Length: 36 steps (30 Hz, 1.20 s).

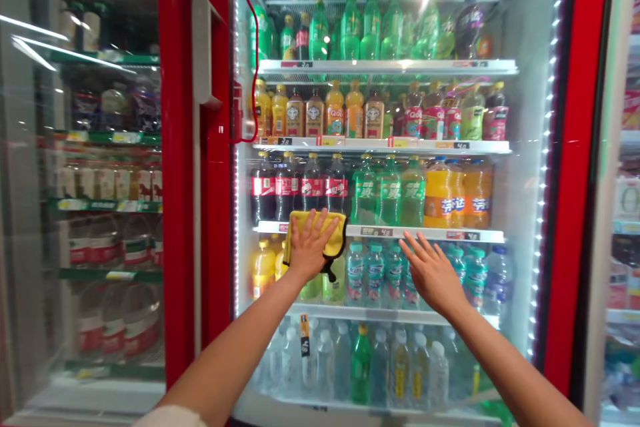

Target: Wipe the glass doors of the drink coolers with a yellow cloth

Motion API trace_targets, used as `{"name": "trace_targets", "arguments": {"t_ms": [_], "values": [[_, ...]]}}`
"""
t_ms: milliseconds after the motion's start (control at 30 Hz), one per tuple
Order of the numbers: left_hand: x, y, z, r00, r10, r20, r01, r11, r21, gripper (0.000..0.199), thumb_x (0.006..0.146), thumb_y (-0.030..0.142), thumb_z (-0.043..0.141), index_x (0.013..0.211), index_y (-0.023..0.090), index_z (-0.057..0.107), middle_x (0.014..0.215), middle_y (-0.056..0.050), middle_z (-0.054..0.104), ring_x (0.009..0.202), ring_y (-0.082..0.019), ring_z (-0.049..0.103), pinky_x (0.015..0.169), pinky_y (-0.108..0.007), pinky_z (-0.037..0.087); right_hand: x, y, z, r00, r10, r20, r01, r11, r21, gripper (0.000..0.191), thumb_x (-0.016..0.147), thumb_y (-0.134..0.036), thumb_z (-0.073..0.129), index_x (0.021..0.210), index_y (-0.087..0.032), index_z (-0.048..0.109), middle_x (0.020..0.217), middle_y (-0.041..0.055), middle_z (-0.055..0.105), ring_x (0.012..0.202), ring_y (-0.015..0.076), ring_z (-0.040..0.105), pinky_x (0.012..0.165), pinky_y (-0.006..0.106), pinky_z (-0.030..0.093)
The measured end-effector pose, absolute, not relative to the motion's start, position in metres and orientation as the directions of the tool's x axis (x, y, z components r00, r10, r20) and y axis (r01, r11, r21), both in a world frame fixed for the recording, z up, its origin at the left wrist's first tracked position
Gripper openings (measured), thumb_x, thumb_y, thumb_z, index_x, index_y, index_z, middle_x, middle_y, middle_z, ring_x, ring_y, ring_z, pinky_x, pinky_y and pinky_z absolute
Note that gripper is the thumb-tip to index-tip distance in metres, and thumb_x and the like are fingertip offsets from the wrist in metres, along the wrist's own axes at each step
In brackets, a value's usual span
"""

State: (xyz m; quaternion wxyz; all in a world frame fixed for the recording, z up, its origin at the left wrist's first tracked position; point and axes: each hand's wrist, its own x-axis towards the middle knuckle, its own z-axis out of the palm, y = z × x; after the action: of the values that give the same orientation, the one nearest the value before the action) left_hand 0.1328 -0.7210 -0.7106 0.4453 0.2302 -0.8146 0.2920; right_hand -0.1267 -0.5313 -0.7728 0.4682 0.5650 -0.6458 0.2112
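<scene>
Against the glass door (pixel 520 193) of a drinks cooler (pixel 216 247), the left hand (pixel 309 245) presses open and flat over a yellow microfibre cloth (pixel 336 240). The cloth looks soft and light, likely easiest to grip by its loose edge beyond the palm. The right hand (pixel 433 275), empty with fingers spread wide, is well right of the cloth.

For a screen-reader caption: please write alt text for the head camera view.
A left hand presses a yellow cloth against a fridge's glass door, beside the open right hand. Rows of bottled drinks stand on the shelves behind.
</scene>
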Motion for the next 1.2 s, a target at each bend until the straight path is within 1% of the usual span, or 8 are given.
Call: {"name": "trace_targets", "arguments": {"t_ms": [100,167,400,600,867,1000,1100,1200], "values": [[0.1,-0.703,-0.681,-0.298,-0.211,0.931,-0.714,0.697,-0.07,0.09,0.08,0.026,0.07,0.159,0.034,0.029,0.171,-0.005,0.015,0.159,-0.034,0.006,0.122,-0.065,-0.015,-0.131,-0.527,-0.768,0.039,-0.527,0.849,-0.927,0.297,0.228,0.071,0.091,-0.007,0.043,0.158,-0.028,0.036,0.164,0.0026,0.036,0.152,0.0317,0.033,0.113,0.055,0.043],[0.078,-0.691,-0.669,-0.289,-0.213,0.933,-0.703,0.709,-0.056,0.091,0.08,0.024,0.069,0.16,0.036,0.027,0.172,-0.004,0.011,0.159,-0.034,0.004,0.121,-0.066,-0.016,-0.128,-0.527,-0.765,0.022,-0.526,0.85,-0.928,0.305,0.213,0.067,0.091,-0.007,0.043,0.156,-0.026,0.041,0.163,0.0037,0.038,0.151,0.032,0.035,0.113,0.054,0.043],[0.093,-0.701,-0.692,-0.623,0.004,0.782,-0.522,0.742,-0.42,0.083,0.085,0.018,0.06,0.158,0.042,0.029,0.169,0.002,0.025,0.159,-0.025,0.011,0.123,-0.059,-0.018,-0.13,-0.522,-0.772,-0.015,-0.538,0.843,-0.936,0.305,0.178,0.064,0.091,-0.005,0.042,0.152,-0.024,0.047,0.164,0.0061,0.038,0.151,0.0313,0.035,0.113,0.054,0.043],[0.063,-0.686,-0.652,-0.234,-0.19,0.953,-0.727,0.685,-0.043,0.095,0.08,0.03,0.074,0.161,0.033,0.023,0.172,-0.005,0.009,0.159,-0.035,0.002,0.122,-0.065,-0.015,-0.144,-0.518,-0.768,-0.022,-0.48,0.877,-0.946,0.295,0.137,0.065,0.093,-0.008,0.043,0.157,-0.024,0.039,0.165,0.0099,0.035,0.153,0.0316,0.031,0.114,0.054,0.041],[0.055,-0.685,-0.663,-0.657,0.146,0.74,-0.454,0.707,-0.543,0.104,0.076,0.078,0.063,0.161,0.034,0.023,0.17,-0.008,0.019,0.158,-0.037,0.005,0.119,-0.067,-0.019,-0.142,-0.516,-0.772,-0.033,-0.474,0.88,-0.958,0.265,0.107,0.066,0.091,-0.008,0.044,0.155,-0.024,0.042,0.163,0.0096,0.038,0.153,0.0323,0.03,0.115,0.055,0.04],[0.051,-0.688,-0.664,-0.581,0.125,0.804,-0.524,0.698,-0.488,0.077,0.092,0.066,0.052,0.159,0.038,0.027,0.169,-0.006,0.023,0.158,-0.031,0.015,0.122,-0.062,-0.018,-0.151,-0.512,-0.776,-0.049,-0.452,0.89,-0.96,0.268,0.083,0.066,0.091,-0.009,0.044,0.155,-0.024,0.041,0.164,0.0097,0.037,0.153,0.0329,0.03,0.115,0.056,0.039],[0.021,-0.675,-0.66,-0.479,0.084,0.874,-0.596,0.7,-0.394,0.074,0.094,0.059,0.053,0.159,0.036,0.028,0.17,-0.008,0.022,0.158,-0.033,0.014,0.122,-0.066,-0.015,-0.157,-0.51,-0.772,-0.075,-0.429,0.9,-0.962,0.268,0.047,0.066,0.092,-0.009,0.044,0.156,-0.024,0.041,0.164,0.01,0.036,0.154,0.0322,0.026,0.117,0.056,0.038],[-0.003,-0.665,-0.664,-0.565,0.189,0.803,-0.501,0.694,-0.516,0.076,0.092,0.055,0.057,0.159,0.033,0.029,0.168,-0.01,0.027,0.157,-0.033,0.016,0.121,-0.068,-0.016,-0.159,-0.51,-0.77,-0.098,-0.423,0.901,-0.967,0.253,0.013,0.065,0.091,-0.009,0.045,0.155,-0.023,0.043,0.165,0.0107,0.034,0.155,0.0325,0.024,0.117,0.057,0.038]]}}
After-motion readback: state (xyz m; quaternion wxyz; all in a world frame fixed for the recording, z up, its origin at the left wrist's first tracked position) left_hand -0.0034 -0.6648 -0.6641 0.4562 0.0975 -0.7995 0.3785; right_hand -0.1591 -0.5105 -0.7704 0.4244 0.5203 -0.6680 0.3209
